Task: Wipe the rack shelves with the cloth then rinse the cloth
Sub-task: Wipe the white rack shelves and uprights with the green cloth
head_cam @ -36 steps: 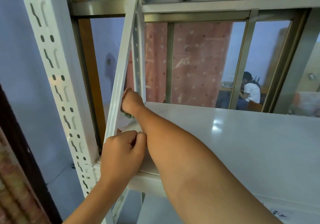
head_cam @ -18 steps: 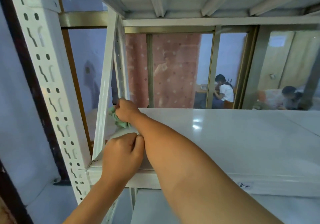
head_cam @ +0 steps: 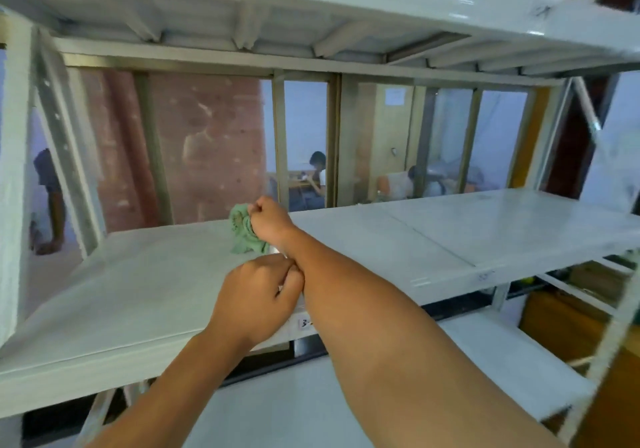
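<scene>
White rack shelf (head_cam: 450, 236) spanning the view. Right hand (head_cam: 268, 217) far back on it, fisted around crumpled green cloth (head_cam: 244, 231), cloth bottom touching shelf. Left hand (head_cam: 256, 295) curled closed at front edge, holding nothing visible.

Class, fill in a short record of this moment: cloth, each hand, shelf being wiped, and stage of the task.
cloth: green cloth, bunched, lower part touching the shelf
right hand: right hand in a closed grip on the cloth
left hand: left hand fisted at the shelf's front edge
shelf: white middle shelf
stage: wiping; rinse not yet done
</scene>
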